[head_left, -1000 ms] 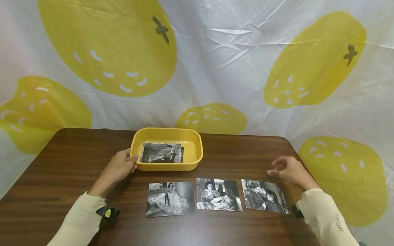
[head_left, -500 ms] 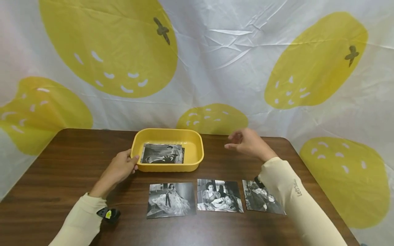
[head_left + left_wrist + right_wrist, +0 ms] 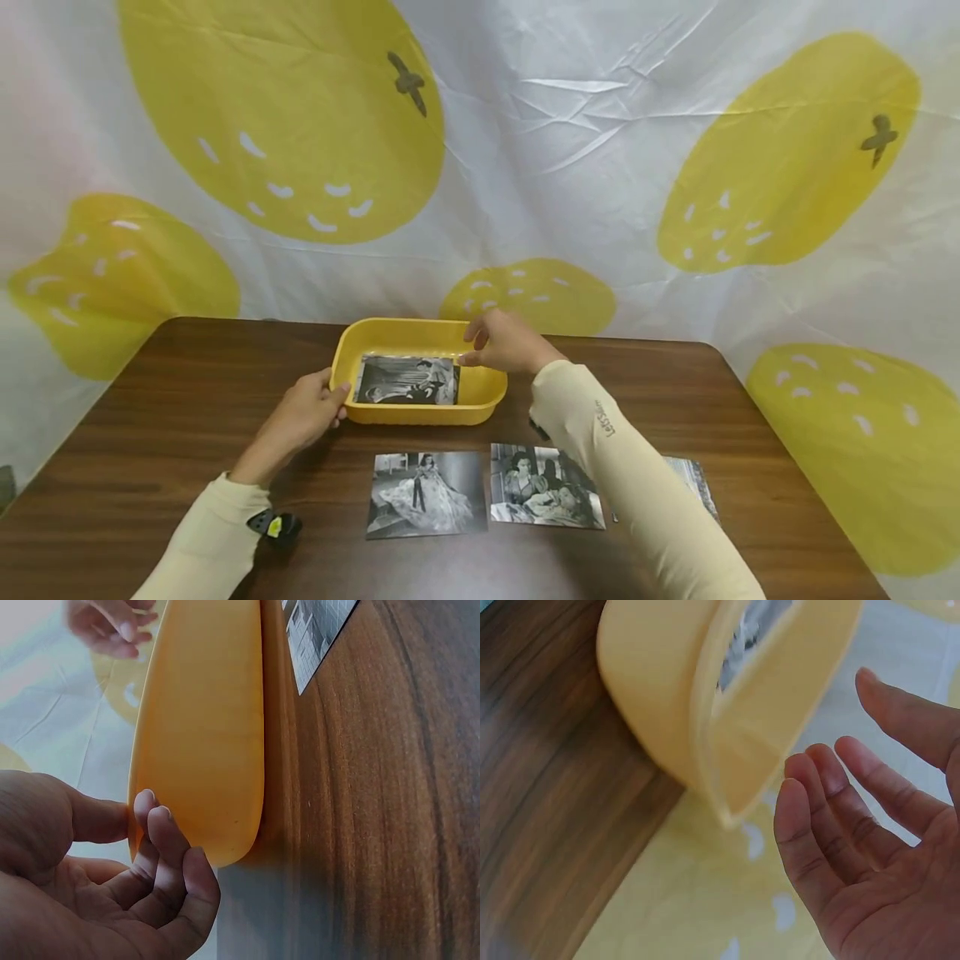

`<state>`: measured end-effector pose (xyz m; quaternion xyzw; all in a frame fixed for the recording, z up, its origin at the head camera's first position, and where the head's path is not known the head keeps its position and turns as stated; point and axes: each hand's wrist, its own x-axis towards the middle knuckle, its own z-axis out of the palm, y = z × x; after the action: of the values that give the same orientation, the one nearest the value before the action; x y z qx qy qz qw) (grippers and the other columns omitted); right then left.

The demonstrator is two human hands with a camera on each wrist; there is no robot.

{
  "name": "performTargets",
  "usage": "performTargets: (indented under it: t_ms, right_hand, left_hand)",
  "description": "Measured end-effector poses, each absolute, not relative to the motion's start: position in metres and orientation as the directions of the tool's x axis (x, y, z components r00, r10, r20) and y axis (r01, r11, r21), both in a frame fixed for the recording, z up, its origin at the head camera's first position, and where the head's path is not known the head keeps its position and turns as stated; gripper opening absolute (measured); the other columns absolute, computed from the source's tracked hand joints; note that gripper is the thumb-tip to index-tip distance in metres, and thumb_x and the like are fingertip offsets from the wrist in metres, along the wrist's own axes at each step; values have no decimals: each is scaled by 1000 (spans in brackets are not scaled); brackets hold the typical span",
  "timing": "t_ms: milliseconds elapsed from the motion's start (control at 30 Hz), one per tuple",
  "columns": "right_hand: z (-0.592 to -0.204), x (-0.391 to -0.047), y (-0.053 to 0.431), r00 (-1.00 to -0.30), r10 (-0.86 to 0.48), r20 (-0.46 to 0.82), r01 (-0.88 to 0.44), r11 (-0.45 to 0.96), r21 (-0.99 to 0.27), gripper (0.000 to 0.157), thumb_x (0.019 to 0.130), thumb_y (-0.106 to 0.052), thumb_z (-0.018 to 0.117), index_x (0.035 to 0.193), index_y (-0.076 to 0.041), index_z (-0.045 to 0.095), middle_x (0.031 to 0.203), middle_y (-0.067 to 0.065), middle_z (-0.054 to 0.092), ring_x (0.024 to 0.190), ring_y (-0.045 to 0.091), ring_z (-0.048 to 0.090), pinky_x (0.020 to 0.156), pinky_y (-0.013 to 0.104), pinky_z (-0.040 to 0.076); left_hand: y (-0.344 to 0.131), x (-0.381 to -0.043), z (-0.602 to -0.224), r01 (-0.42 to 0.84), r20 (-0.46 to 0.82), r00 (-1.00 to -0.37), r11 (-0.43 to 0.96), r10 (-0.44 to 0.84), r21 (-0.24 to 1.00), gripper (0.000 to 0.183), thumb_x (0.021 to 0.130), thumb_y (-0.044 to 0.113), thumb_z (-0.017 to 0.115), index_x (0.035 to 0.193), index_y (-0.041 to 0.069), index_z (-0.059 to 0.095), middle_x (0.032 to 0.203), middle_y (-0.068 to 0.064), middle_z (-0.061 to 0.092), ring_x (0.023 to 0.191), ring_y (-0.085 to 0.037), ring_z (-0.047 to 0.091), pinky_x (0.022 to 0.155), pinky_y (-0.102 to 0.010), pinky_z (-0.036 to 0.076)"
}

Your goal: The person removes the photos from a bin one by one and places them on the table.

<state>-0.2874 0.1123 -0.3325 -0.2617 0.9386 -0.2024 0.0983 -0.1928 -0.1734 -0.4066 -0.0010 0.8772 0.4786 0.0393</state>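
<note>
A yellow tray (image 3: 420, 414) stands at the back of the table with black-and-white photos (image 3: 405, 381) lying inside it. My left hand (image 3: 309, 406) grips the tray's left end; in the left wrist view the thumb and fingers (image 3: 176, 840) pinch its rim. Over the tray's right part hovers my right hand (image 3: 510, 342), fingers loosely bent. The right wrist view shows nothing between that hand's fingers (image 3: 817, 802). In front of the tray lie a photo of a figure in a wide gown (image 3: 427, 494), a second photo (image 3: 546, 486), and a third photo (image 3: 693, 483) mostly hidden by my right forearm.
The brown wooden table (image 3: 172, 433) carries everything. Right behind its far edge hangs a white cloth (image 3: 600, 167) printed with large yellow fruit. My right sleeve (image 3: 637, 475) crosses above the table's right side.
My right hand has swung left from beside the third photo to above the tray, its forearm now covering that photo. My left hand keeps its hold. The head view has shifted slightly.
</note>
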Motion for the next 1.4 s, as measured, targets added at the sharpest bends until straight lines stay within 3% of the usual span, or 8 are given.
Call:
performTargets:
  t_ms: [200,367,633,867,1100,1400]
  right_hand:
    - [-352,-291,81,-833,-542,-115,-476,806,-351,50,86,-27,83,124,2,66,119,17,69,109,30,64,96,42,50]
    - [-367,-292,63,-861,-492,-125,-452,856,-251,69,78,-39,89,128,1,64,127,14,67,120,31,60,104,39,45]
    - [-383,-289,55,-903,-396,-168,-349,902,-252,84,71,-48,91,136,-4,59,132,15,59,125,33,53,105,44,43]
    - [-396,-286,55,-921,-355,-157,-322,924,-205,62,70,-47,92,113,-10,66,127,16,56,121,37,51,102,47,43]
    - [-401,-292,53,-941,-318,-115,-290,934,-211,56,66,-44,96,102,-12,67,120,13,58,114,35,55,93,48,49]
    - [-398,-303,56,-937,-348,-19,-334,912,-236,32,73,-13,91,94,-4,68,93,9,68,90,28,65,81,41,54]
  left_hand:
    - [-173,-194,-407,-32,-59,-998,551,31,834,31,108,15,48,126,-9,54,73,-5,60,62,-14,54,53,-26,40]
    - [-174,-194,-407,-27,-51,-998,554,28,832,30,107,15,49,125,-9,55,72,-5,60,61,-14,54,53,-26,40]
    - [-173,-192,-405,-31,-58,-998,546,32,837,33,107,15,48,128,-10,53,72,-5,60,62,-13,54,53,-26,40]
    - [-173,-192,-404,-34,-61,-998,549,31,835,32,107,13,49,128,-10,53,72,-5,60,62,-14,54,53,-26,40]
    - [-172,-191,-403,-47,-70,-997,557,19,829,32,107,13,49,128,-10,53,73,-5,60,63,-14,55,54,-26,40]
    - [-171,-191,-403,-42,-66,-998,557,24,830,31,107,13,48,127,-11,53,74,-6,60,63,-14,55,54,-26,41]
